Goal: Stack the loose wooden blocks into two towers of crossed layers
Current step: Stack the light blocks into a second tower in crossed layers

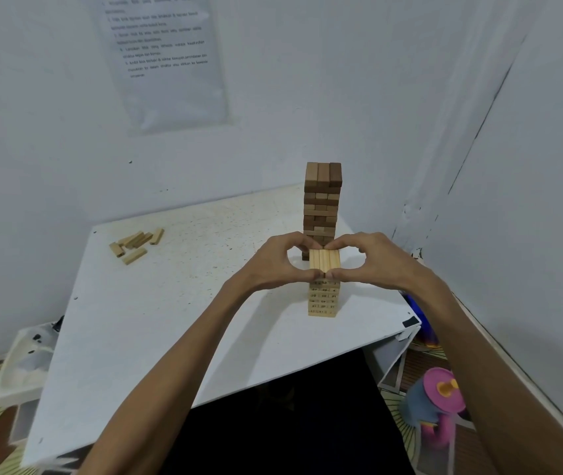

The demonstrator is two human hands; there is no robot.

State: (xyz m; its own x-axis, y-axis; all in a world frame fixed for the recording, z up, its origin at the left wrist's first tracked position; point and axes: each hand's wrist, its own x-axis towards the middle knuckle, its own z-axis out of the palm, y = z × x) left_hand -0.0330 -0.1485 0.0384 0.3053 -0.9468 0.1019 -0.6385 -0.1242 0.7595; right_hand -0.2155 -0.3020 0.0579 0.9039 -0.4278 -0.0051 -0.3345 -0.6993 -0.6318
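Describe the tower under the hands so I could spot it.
On the white table in the room's corner stand two block towers. The pale tower is the nearer, shorter one, its top layer pinched by the left hand and right hand. The brown tower behind is taller and darker.

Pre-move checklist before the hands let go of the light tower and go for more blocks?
1. Top layer squared: blocks lie side by side, flush with the light tower below. Ok.
2. Grip: left hand and right hand both pinch the top layer, thumbs at its near end, fingers at its far end. Ok.
3. Light tower upright, no visible lean. Ok.
4. Clearance to the dark tower right behind the fingers: cannot tell.
5. Supply: loose blocks lie at the far left of the table. Ok.
6. Path to them over the table: nothing stands in between. Ok.
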